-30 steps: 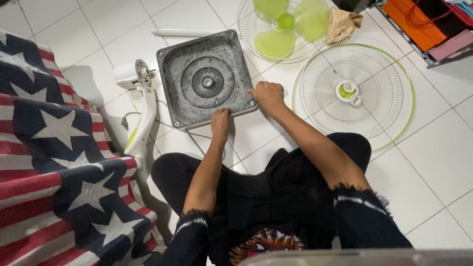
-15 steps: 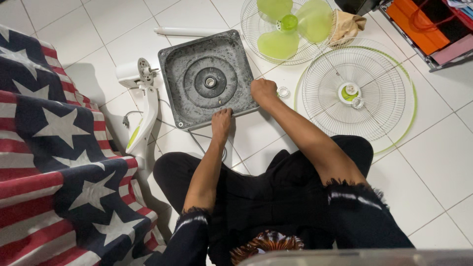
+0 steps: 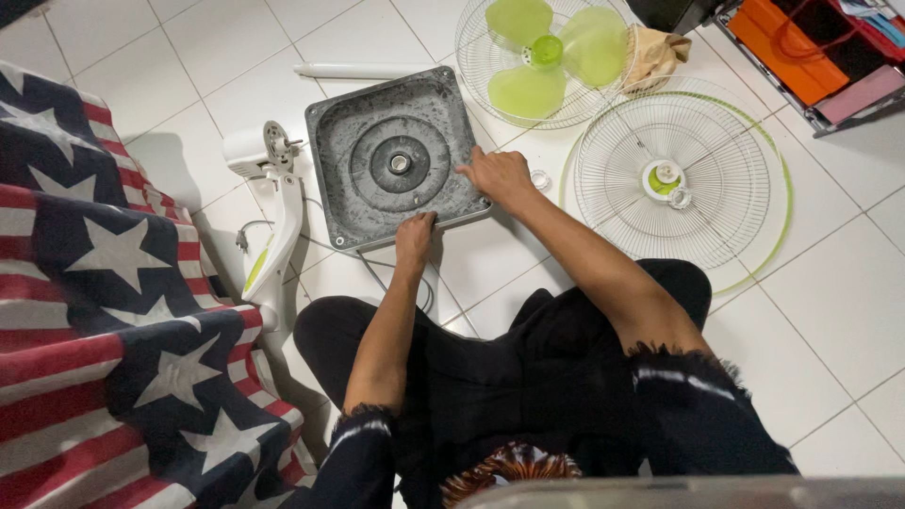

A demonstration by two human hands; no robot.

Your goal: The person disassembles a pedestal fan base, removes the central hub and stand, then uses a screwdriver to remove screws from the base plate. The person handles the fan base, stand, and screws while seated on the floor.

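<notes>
I see the grey square fan base (image 3: 394,160) lying upside down on the white tile floor (image 3: 830,283), its ribbed round underside facing up, a small metal hub at its middle. My left hand (image 3: 415,238) sits at the near edge of the base, fingers curled over the rim, so its grip is closed on the base. My right hand (image 3: 498,175) rests at the base's right edge, fingers spread on the rim and inner wall; it touches the base, but whether that grip clamps the edge I cannot tell.

Just left of the base lies the white fan neck (image 3: 271,212) with its motor head, a cord trailing from it under the base's near corner. Behind the base a white pole (image 3: 363,71) lies flat. To the right, a wire grille (image 3: 683,179) with a green rim lies flat, near my right hand. Farther back a second grille holds the green blades (image 3: 556,57), a tan cloth (image 3: 655,55) touching its edge. A small clear ring (image 3: 540,179) lies just beside my right hand. A star-and-stripe cloth (image 3: 104,311) covers the left side
</notes>
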